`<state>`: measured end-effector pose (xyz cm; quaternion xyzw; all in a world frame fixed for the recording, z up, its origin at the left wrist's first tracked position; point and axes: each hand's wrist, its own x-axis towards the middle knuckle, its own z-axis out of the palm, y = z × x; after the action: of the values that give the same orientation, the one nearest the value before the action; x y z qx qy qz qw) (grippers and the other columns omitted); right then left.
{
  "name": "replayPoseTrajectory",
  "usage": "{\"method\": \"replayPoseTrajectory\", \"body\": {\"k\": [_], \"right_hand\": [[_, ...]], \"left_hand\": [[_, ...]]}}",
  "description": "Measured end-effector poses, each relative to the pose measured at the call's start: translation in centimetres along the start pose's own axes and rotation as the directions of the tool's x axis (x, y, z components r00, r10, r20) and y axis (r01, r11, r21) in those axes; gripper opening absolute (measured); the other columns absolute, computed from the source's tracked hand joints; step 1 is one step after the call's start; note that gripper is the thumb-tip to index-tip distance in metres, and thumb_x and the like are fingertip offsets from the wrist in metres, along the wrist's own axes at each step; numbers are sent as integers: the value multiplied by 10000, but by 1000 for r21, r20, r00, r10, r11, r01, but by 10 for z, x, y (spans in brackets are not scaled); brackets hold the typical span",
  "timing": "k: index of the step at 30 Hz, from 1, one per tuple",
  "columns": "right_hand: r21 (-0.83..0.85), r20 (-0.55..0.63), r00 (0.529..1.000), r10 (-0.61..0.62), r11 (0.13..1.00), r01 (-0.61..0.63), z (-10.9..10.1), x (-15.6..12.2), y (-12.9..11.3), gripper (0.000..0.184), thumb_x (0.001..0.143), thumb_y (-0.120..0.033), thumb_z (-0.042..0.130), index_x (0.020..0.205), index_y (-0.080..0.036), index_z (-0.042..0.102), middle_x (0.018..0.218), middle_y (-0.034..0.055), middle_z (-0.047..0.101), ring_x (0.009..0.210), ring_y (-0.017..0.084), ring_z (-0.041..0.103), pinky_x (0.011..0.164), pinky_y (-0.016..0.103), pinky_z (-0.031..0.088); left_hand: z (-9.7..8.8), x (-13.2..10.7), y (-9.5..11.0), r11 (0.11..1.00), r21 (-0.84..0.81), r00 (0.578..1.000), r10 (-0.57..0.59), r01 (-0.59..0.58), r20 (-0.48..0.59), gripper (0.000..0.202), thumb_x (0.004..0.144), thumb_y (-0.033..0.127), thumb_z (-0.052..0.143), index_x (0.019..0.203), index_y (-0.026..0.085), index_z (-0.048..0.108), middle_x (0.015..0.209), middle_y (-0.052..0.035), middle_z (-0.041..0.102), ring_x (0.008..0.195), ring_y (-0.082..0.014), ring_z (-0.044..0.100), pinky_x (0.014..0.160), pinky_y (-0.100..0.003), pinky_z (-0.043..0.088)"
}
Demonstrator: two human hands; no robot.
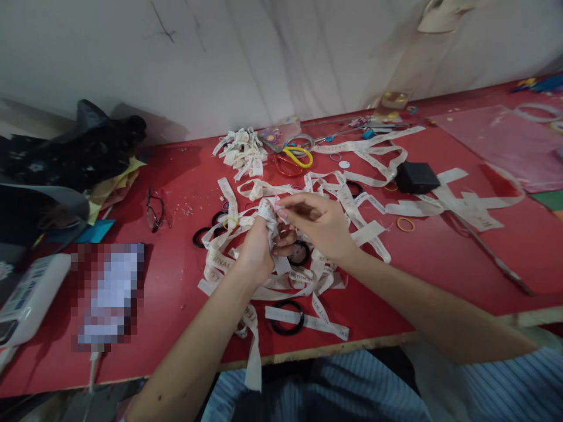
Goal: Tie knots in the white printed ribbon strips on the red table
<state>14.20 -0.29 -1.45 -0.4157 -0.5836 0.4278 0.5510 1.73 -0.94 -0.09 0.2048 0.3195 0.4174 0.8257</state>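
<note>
My left hand [259, 252] is closed around a bunched piece of white printed ribbon [267, 212], whose folded end sticks up above the thumb. My right hand [323, 223] meets it from the right, thumb and forefinger pinched at a thin pink band [276, 202] beside the ribbon's top. Whether the band goes round the ribbon is too small to tell. Under and around both hands lies a tangle of loose white ribbon [222, 261] with printed lettering. Black rings [288, 319] lie among the strips, one near the table's front edge.
Behind my hands are a pile of folded ribbon pieces [243, 149] and scissors [299, 157] with yellow and red handles. A black box [417, 177] and metal rod [492, 255] lie right. Eyeglasses [155, 211], a blurred phone [113, 293] and a white device [33, 299] lie left.
</note>
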Motion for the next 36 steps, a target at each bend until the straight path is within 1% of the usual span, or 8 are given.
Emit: {"method": "replayPoseTrajectory", "body": {"k": [5,9,13,16,21,25,32,36], "right_hand": [[-36,86,996,-29,999,33,0,-2,-4,58,796,-242,705,810,-186,699,840,17,661,702,119,629,588,228,565],[-105,153,981,-120,985,137,1,-3,-4,42,768,-161,731,784,-195,713,821,11,690,804,142,645,733,261,542],[-137,182,966,-185,968,211,2,-3,-1,107,772,-101,709,791,-205,724,813,9,699,850,155,647,793,279,519],[-188,201,955,-219,948,257,2,-2,2,140,799,-89,671,817,-214,730,842,11,709,870,154,655,797,274,521],[-365,230,943,-239,877,311,0,-1,2,119,853,-183,646,923,-223,733,921,28,711,903,164,664,801,283,523],[-390,290,922,-257,848,359,-4,1,1,157,864,-177,629,983,-222,721,940,27,727,923,169,670,819,288,524],[-415,408,865,-292,784,461,-13,5,3,201,890,-172,581,1028,-238,712,979,33,739,963,188,668,863,326,523],[-484,375,885,-277,755,442,-10,2,3,264,885,-173,587,1124,-241,677,1023,49,713,979,198,656,863,337,521]], "left_hand": [[1,0,0,1000,-13,1000,7,-7,-8,186,864,240,400,690,177,414,560,53,333,412,-54,315,372,-139,160],[2,0,-1,999,-40,995,17,-21,-97,190,846,251,411,669,184,403,540,57,304,413,-60,312,368,-149,162],[3,0,0,998,-55,994,2,-8,-108,195,835,251,433,654,184,400,534,56,309,413,-60,307,367,-153,171],[3,0,0,999,-48,992,12,-18,-123,182,838,258,444,675,181,428,545,55,342,410,-58,310,364,-148,181],[-1,1,-1,999,-51,993,11,-17,-117,168,848,228,413,693,177,452,550,49,374,403,-60,332,360,-134,182],[0,0,-1,999,-42,992,-7,1,-129,213,864,234,376,686,167,471,558,35,411,399,-57,341,355,-129,181],[3,-1,2,1000,-21,992,-23,20,-124,290,863,408,518,701,171,476,547,52,396,396,-46,323,349,-126,174],[4,-1,2,999,-2,989,-32,32,-143,306,864,422,508,697,167,480,557,49,398,395,-42,315,354,-132,201]]}}
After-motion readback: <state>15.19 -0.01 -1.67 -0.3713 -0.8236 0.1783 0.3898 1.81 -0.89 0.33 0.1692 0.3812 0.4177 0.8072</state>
